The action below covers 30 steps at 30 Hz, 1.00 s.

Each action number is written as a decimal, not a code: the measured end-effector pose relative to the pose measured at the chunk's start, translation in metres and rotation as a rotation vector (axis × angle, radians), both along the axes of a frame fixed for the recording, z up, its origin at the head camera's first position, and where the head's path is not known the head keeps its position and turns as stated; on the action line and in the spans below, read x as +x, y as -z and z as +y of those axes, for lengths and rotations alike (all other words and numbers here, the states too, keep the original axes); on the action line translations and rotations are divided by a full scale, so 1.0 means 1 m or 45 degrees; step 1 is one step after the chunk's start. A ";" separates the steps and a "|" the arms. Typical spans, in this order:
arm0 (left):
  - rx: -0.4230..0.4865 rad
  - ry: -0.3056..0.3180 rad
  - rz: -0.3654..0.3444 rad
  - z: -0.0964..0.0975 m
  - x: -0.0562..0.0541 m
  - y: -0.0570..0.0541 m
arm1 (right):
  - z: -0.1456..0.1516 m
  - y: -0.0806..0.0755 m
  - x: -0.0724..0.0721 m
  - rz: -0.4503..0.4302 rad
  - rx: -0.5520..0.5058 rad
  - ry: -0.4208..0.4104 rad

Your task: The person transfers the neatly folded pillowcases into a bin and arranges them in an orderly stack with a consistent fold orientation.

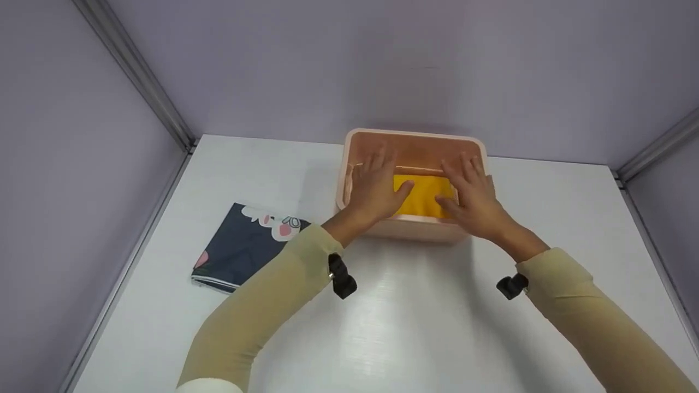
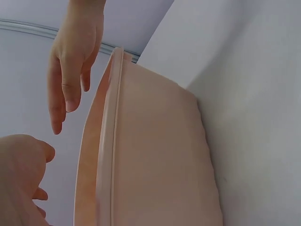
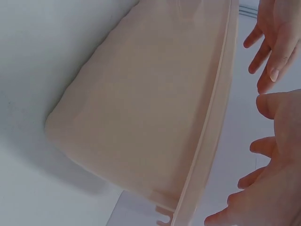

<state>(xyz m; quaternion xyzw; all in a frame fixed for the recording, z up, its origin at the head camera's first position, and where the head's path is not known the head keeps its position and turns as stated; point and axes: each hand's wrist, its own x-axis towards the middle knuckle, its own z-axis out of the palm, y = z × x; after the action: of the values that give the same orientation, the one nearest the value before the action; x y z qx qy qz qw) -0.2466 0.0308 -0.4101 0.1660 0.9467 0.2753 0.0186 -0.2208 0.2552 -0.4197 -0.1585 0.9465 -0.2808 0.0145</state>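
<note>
A pink plastic bin (image 1: 415, 228) stands at the back of the white table, with a folded yellow cloth (image 1: 423, 196) lying in its bottom. Over the bin's left side my left hand (image 1: 377, 188) is spread, palm down, holding nothing. My right hand (image 1: 474, 199) hovers over the right side in the same way, fingers apart. Both wrist views show the hands above the rim, apart from the bin wall (image 2: 150, 141). Left of the bin lies a folded dark navy cloth (image 1: 246, 245) with white and pink printed figures, partly covered by my left forearm.
Behind the bin rises a pale lilac wall (image 1: 273, 71), close to its back rim. Side panels with metal frame strips (image 1: 136, 71) border the white table (image 1: 546, 207) at left and right.
</note>
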 end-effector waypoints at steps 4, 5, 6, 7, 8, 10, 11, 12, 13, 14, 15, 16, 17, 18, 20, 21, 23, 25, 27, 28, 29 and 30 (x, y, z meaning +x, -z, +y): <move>-0.134 0.024 0.008 0.000 0.005 0.002 | -0.002 0.003 0.007 0.003 0.106 -0.029; -0.171 0.031 0.012 0.000 0.006 0.003 | -0.002 0.004 0.008 0.011 0.126 -0.037; -0.205 0.038 0.014 0.000 0.008 0.004 | -0.003 0.004 0.009 0.014 0.147 -0.042; -0.236 0.047 0.018 0.000 0.009 0.005 | -0.003 0.004 0.011 0.018 0.169 -0.047; -0.267 0.055 0.021 0.001 0.011 0.006 | -0.003 0.005 0.012 0.020 0.189 -0.050; -0.308 0.070 0.016 0.001 0.014 0.008 | -0.004 0.006 0.015 0.013 0.215 -0.052; -0.325 0.075 0.013 0.001 0.016 0.009 | -0.004 0.006 0.015 0.008 0.223 -0.052; -0.334 0.081 0.008 0.001 0.017 0.010 | -0.004 0.006 0.016 0.004 0.229 -0.052; -0.336 0.088 0.001 0.001 0.019 0.010 | -0.004 0.007 0.017 0.003 0.235 -0.053; -0.339 0.092 -0.007 0.001 0.020 0.011 | -0.005 0.007 0.018 0.003 0.237 -0.054; -0.344 0.098 -0.010 0.000 0.021 0.011 | -0.005 0.008 0.019 0.004 0.238 -0.054; -0.347 0.101 -0.010 0.000 0.022 0.012 | -0.005 0.008 0.020 0.008 0.239 -0.053; -0.349 0.105 -0.011 -0.001 0.023 0.012 | -0.004 0.009 0.021 0.012 0.240 -0.053; -0.349 0.108 -0.014 -0.002 0.024 0.012 | -0.004 0.009 0.022 0.018 0.241 -0.053; -0.350 0.114 -0.015 -0.004 0.026 0.014 | -0.003 0.010 0.023 0.024 0.235 -0.052; -0.347 0.117 -0.016 -0.005 0.027 0.014 | -0.002 0.011 0.024 0.025 0.232 -0.052; -0.327 0.125 -0.022 -0.008 0.030 0.016 | 0.000 0.011 0.026 0.019 0.221 -0.057; -0.320 0.136 -0.025 -0.010 0.033 0.017 | 0.002 0.011 0.029 0.002 0.212 -0.067; -0.318 0.145 -0.029 -0.013 0.037 0.018 | 0.004 0.011 0.032 -0.016 0.209 -0.080; -0.317 0.150 -0.034 -0.014 0.039 0.019 | 0.004 0.011 0.034 -0.024 0.205 -0.088; -0.320 0.154 -0.035 -0.016 0.041 0.019 | 0.005 0.011 0.036 -0.029 0.204 -0.094; -0.324 0.159 -0.039 -0.017 0.043 0.020 | 0.006 0.010 0.037 -0.035 0.201 -0.099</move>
<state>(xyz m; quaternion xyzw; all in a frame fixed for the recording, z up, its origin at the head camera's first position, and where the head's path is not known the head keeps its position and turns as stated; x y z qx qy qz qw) -0.2039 0.0142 -0.4296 0.2167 0.9614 0.1539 0.0711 -0.1838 0.2608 -0.4300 -0.1898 0.9584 -0.2069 0.0509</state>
